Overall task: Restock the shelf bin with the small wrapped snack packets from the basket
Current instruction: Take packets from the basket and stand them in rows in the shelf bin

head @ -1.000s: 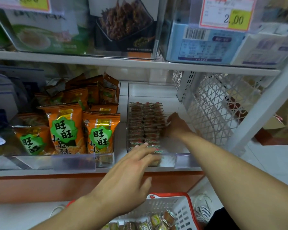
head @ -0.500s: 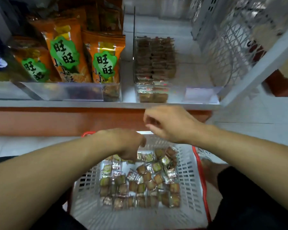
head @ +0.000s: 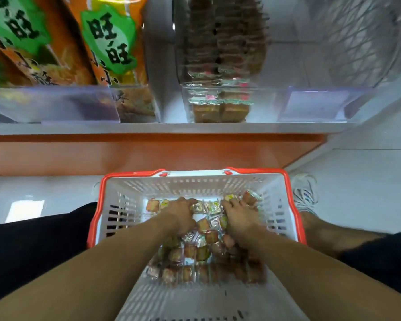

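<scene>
Both hands in basket (head: 289,205): left hand (head: 180,215) and right hand (head: 237,217) curl onto snack packets (head: 204,224) near far wall; grip unclear. Gather a flat stack w/ both, then lift to shelf bin (head: 218,105).

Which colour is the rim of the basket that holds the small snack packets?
The basket rim is orange-red, and the slotted walls are white; the head view shows it.

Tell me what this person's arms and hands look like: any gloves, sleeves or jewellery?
Both forearms are bare right up to the bottom of the picture, so no sleeves show. The left hand and right hand wear no gloves, and no watch, bracelet or ring can be made out, though the picture is slightly blurred. Lower down, the person wears dark clothing over the legs and a white sneaker.
</scene>
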`<state>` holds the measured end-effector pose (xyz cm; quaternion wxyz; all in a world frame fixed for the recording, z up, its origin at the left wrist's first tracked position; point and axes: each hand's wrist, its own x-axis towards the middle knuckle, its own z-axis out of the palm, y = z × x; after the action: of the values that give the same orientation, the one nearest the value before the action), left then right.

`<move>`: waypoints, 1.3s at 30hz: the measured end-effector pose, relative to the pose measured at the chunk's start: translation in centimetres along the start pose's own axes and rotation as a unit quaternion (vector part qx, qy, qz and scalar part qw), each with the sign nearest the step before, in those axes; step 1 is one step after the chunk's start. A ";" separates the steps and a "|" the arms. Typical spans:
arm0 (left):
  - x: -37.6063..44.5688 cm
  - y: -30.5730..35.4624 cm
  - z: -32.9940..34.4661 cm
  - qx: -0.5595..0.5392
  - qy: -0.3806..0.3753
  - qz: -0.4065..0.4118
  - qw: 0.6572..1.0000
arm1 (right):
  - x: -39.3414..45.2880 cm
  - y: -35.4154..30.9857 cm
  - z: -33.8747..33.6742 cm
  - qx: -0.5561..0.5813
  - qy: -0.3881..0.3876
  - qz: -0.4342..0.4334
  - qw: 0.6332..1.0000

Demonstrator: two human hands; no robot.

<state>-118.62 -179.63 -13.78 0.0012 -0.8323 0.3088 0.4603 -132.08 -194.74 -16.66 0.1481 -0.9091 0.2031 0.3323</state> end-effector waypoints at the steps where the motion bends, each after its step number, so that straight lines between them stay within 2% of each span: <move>1: 0.8 -0.2 0.8 -0.013 0.007 -0.001 1.000 | 0.5 -0.1 0.7 0.001 0.008 0.005 1.000; 4: 3.2 -0.9 2.7 -0.012 0.035 0.017 0.999 | 1.7 -0.3 2.4 -0.005 0.052 0.012 0.999; 7: 5.1 -1.2 4.1 0.023 0.067 0.052 0.996 | 2.7 -0.3 2.9 -0.045 0.080 -0.029 0.995; 10: 6.3 -0.6 5.3 0.072 0.071 0.039 0.994 | 3.2 -0.6 3.2 -0.075 0.053 -0.086 0.992; 12: 6.9 -0.2 6.1 0.084 0.072 0.025 0.994 | 3.4 -1.0 3.2 -0.065 0.025 -0.085 0.994; 17: 7.3 -0.4 7.2 0.088 0.068 0.006 0.994 | 3.7 -1.7 2.9 -0.096 0.012 -0.083 0.992; 21: 7.0 -0.4 7.8 0.095 0.073 0.003 0.993 | 3.6 -1.8 3.0 -0.050 -0.008 -0.084 0.995; 26: 6.4 0.2 8.4 0.060 0.051 0.005 0.997 | 2.6 -1.6 3.0 -0.013 0.031 -0.132 0.991; 31: 5.5 0.9 8.4 -0.032 -0.023 -0.023 0.999 | 1.9 -1.7 2.5 -0.037 -0.014 -0.135 0.990; 34: 4.8 0.5 8.1 -0.095 -0.008 -0.064 0.993 | 1.4 -1.5 2.4 -0.048 -0.051 -0.106 0.992; 39: 3.5 -0.2 7.6 -0.147 0.020 -0.085 0.985 | 0.7 -2.3 2.2 -0.087 -0.088 -0.114 0.986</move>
<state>-122.99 -179.03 -20.92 -0.0884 -0.8558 0.1656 0.4821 -131.70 -192.00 -18.49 0.1227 -0.9030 0.0549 0.4081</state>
